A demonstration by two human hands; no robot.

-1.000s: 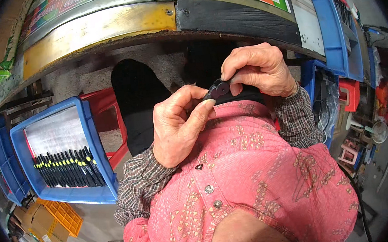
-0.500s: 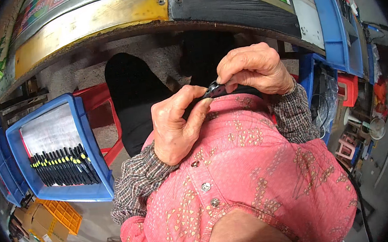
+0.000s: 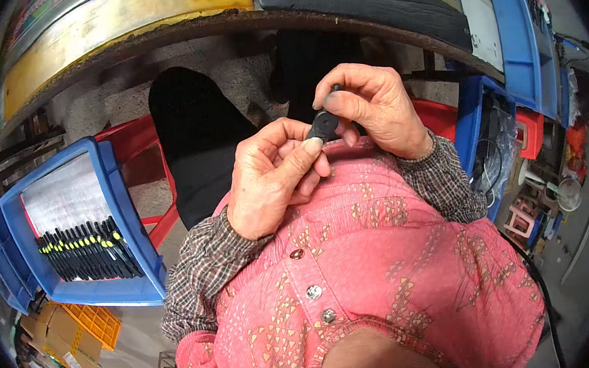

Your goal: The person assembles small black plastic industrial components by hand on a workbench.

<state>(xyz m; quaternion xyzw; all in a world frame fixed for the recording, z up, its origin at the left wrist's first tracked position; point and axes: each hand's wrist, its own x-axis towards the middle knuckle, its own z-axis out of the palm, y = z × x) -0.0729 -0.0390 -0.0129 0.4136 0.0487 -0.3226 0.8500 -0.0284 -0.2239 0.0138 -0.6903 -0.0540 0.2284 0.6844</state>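
Note:
A small black plastic part [image 3: 324,126] with a round disc-like face is held up between my two hands, above my lap. My left hand [image 3: 269,176] pinches its lower left end between thumb and fingers, with the thumb on top. On the part's upper right side my right hand [image 3: 376,109] is closed, thumb and index finger near its tip. To my left a blue tray [image 3: 128,221] carries a row of black slender pieces [image 3: 88,248] with yellow-green spots, laid side by side on a pale sheet.
A worn workbench edge [image 3: 363,18] runs across in front of my knees. Blue trays [image 3: 510,28] stand at the far right, above a blue crate [image 3: 471,121] with black items and clear plastic. A red stool [image 3: 152,144], an orange crate [image 3: 101,322] and a cardboard box [image 3: 68,340] are at the left.
The black part has turned so its round face shows. My left fingers have curled under it and my right hand has shifted slightly left. The whole view has tilted a little.

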